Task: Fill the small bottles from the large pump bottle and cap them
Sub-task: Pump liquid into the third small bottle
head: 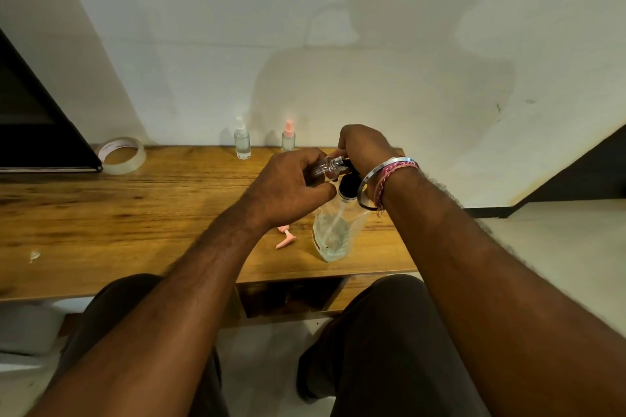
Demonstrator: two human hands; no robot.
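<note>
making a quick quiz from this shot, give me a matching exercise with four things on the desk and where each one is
Things:
1. roll of clear tape
2. pink sprayer top
3. large pump bottle
4. small bottle with white cap

Places:
A. standing by the wall, left of the small bottle with pink cap
B. lying flat on the desk just left of the large bottle
C. at the far left, beside the dark screen
D. under the right hand, near the desk's front edge

Pairs: 1-C, 2-B, 3-D, 4-A
</note>
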